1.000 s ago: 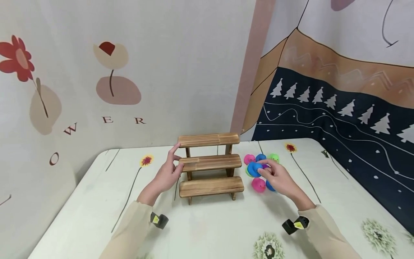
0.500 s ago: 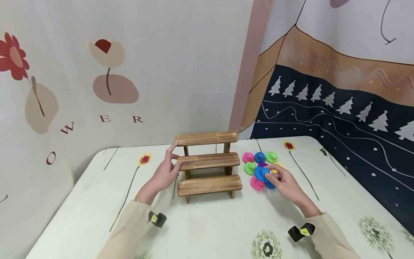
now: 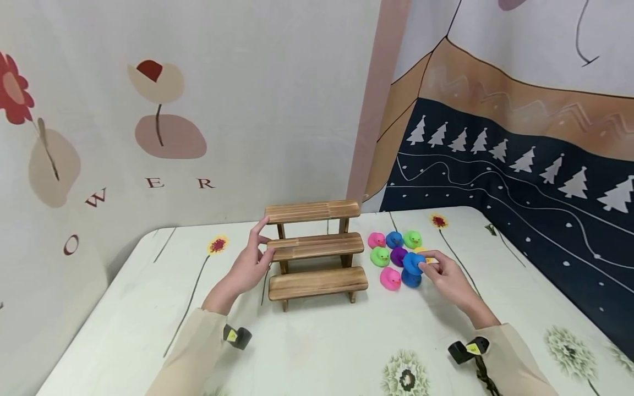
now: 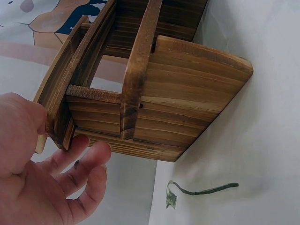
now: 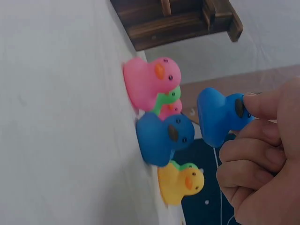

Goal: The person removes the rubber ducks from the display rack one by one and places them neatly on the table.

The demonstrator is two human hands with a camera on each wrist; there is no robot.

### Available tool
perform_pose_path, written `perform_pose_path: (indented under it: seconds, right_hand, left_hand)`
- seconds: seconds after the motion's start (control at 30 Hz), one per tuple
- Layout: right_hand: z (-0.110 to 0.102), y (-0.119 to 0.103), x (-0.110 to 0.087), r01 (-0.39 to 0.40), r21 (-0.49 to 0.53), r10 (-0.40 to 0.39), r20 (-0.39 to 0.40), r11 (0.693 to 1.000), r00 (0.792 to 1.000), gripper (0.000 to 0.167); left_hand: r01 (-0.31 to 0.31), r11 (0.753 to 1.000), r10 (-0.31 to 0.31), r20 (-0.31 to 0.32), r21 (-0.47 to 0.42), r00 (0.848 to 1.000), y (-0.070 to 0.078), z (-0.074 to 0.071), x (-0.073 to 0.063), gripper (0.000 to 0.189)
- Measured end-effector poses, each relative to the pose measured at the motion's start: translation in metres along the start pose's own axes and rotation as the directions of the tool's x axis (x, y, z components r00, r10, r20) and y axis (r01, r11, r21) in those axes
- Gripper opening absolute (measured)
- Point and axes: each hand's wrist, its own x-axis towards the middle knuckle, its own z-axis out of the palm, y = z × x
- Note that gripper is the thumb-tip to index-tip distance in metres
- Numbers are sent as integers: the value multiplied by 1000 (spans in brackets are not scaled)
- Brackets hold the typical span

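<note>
A three-tier wooden step shelf [image 3: 317, 282] stands on the table in the head view. My left hand [image 3: 246, 269] holds its left end, thumb at the middle board and index finger reaching up to the top board. In the left wrist view the end of a board [image 4: 58, 124] lies between thumb and fingers. My right hand [image 3: 448, 278] pinches a blue rubber duck [image 5: 215, 117] between thumb and index finger, raised off the table. Just beneath it sit another blue duck [image 5: 161, 140] and a pink duck [image 5: 147, 84]; a yellow duck [image 5: 178, 183] sits beyond.
Right of the shelf, more rubber ducks stand close together: a purple duck [image 3: 398, 256], green ducks [image 3: 380, 257], pink and blue ones. Printed cloth covers the table [image 3: 317, 352], and a fabric backdrop [image 3: 277, 110] rises right behind the shelf.
My right hand has moved the blue duck rightward and toward me, from over the group to its front right side. The left hand keeps its place on the shelf; the head view shifts slightly.
</note>
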Motion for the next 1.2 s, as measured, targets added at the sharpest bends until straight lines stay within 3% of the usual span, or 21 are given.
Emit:
perform_pose_path:
  seconds: [0.8, 1.2]
  right_hand:
    - [-18, 20, 5, -75, -92, 77, 10, 993, 997, 38]
    - [-21, 30, 4, -117, -68, 121, 56, 991, 991, 38]
  left_hand:
    - [-9, 1000, 9, -4, -3, 1000, -1, -1, 1, 69]
    - [-3, 1000, 3, -5, 2, 1000, 0, -1, 1, 69]
